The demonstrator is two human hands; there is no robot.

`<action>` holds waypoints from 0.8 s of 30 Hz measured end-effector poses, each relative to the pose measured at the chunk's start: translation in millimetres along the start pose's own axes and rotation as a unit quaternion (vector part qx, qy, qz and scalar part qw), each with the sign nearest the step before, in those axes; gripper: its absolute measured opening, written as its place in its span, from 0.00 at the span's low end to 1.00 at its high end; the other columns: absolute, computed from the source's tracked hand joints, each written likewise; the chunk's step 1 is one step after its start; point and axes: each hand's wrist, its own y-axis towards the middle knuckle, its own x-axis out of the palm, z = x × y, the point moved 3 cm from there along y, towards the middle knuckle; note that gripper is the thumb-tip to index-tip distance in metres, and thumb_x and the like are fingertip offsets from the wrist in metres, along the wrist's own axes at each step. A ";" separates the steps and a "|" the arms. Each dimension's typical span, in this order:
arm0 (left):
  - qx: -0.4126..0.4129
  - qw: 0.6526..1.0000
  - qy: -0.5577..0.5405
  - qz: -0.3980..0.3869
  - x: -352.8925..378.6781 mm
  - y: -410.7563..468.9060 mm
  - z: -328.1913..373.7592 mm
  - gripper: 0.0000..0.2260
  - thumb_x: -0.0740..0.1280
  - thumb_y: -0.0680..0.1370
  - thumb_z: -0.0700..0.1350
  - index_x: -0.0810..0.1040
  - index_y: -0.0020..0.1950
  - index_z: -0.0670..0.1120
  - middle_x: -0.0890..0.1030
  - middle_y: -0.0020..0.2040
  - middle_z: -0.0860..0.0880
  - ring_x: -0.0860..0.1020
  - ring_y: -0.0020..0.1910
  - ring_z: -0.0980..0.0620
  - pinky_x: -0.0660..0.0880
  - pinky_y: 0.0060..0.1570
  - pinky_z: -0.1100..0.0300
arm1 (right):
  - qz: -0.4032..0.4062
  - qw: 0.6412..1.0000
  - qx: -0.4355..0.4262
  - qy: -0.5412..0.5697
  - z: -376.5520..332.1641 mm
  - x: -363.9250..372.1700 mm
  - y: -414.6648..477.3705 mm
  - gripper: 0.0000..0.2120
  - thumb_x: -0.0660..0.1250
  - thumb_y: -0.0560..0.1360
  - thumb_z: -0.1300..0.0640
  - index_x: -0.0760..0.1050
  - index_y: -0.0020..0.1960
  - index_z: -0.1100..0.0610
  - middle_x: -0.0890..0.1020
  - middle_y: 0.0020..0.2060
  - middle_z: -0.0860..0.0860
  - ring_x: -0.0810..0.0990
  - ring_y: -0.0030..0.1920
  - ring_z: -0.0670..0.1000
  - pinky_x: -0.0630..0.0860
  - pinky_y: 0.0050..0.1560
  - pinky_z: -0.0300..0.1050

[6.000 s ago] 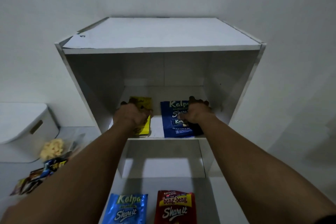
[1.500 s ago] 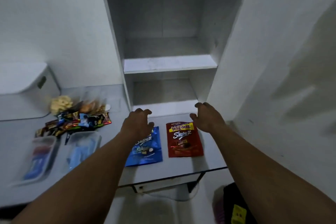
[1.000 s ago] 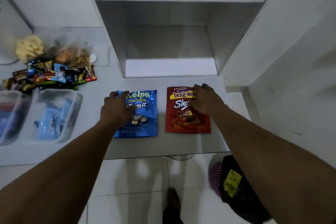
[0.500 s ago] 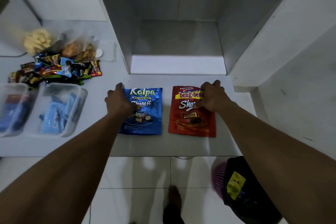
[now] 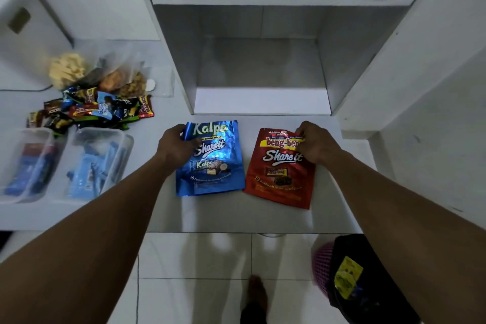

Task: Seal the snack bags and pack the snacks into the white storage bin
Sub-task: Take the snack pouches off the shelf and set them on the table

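A blue Kalpa snack bag (image 5: 214, 163) lies flat on the white table (image 5: 236, 216), and a red beng-beng snack bag (image 5: 280, 176) lies just to its right. My left hand (image 5: 175, 148) grips the blue bag's upper left corner, which is lifted and crumpled. My right hand (image 5: 314, 146) pinches the red bag's upper right corner. The white storage bin (image 5: 23, 34) with a slot handle stands at the far left against the wall.
A pile of small wrapped snacks (image 5: 89, 110) and clear bags of chips (image 5: 105, 76) lie left of the white shelf unit (image 5: 263, 60). Two clear plastic containers (image 5: 94, 163) holding blue packets sit near the table's front left. A dark bag (image 5: 368, 284) stands on the tiled floor.
Both hands came down from the shelf to the two bags on the table. In the last half second the fingers closed on the bags' top corners, and the blue bag's corner lifted.
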 end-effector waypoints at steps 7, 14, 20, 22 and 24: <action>0.100 0.995 -0.002 -0.005 -26.7 -15.2 48.2 0.24 0.76 0.70 0.36 0.72 0.61 0.51 0.83 0.47 0.44 0.81 0.40 0.48 0.81 0.43 0.52 | 0.020 0.997 -0.059 0.054 -19.4 -38.5 -24.2 0.26 0.67 0.75 0.66 0.73 0.71 0.49 0.80 0.65 0.52 0.80 0.59 0.51 0.70 0.52 0.34; 0.186 0.982 0.010 -0.027 -52.8 -40.3 113.7 0.18 0.74 0.70 0.37 0.75 0.52 0.56 0.84 0.48 0.47 0.84 0.47 0.45 0.82 0.48 0.47 | 0.089 0.989 -0.028 0.112 -36.1 -96.7 -84.8 0.23 0.66 0.78 0.66 0.76 0.69 0.50 0.82 0.62 0.52 0.82 0.56 0.52 0.75 0.56 0.39; 0.273 0.956 0.006 -0.108 -50.4 -89.2 174.8 0.17 0.72 0.73 0.33 0.75 0.52 0.54 0.83 0.50 0.45 0.82 0.46 0.46 0.80 0.43 0.57 | 0.197 0.972 0.033 0.122 -30.9 -139.6 -170.9 0.20 0.66 0.74 0.57 0.79 0.64 0.42 0.84 0.59 0.48 0.82 0.56 0.51 0.77 0.59 0.44; 0.298 0.944 0.000 -0.141 -42.6 -106.1 191.7 0.17 0.72 0.73 0.31 0.75 0.56 0.46 0.82 0.50 0.42 0.82 0.43 0.47 0.79 0.38 0.59 | 0.237 0.960 0.061 0.135 -23.6 -151.7 -200.5 0.21 0.66 0.72 0.52 0.77 0.64 0.40 0.84 0.59 0.49 0.83 0.54 0.53 0.79 0.60 0.51; 0.322 0.931 0.001 -0.172 -35.9 -126.6 208.1 0.17 0.71 0.73 0.29 0.74 0.59 0.42 0.82 0.47 0.39 0.80 0.35 0.50 0.76 0.26 0.62 | 0.264 0.950 0.085 0.142 -21.3 -161.8 -231.7 0.21 0.67 0.75 0.54 0.76 0.67 0.44 0.83 0.60 0.52 0.83 0.54 0.54 0.80 0.58 0.54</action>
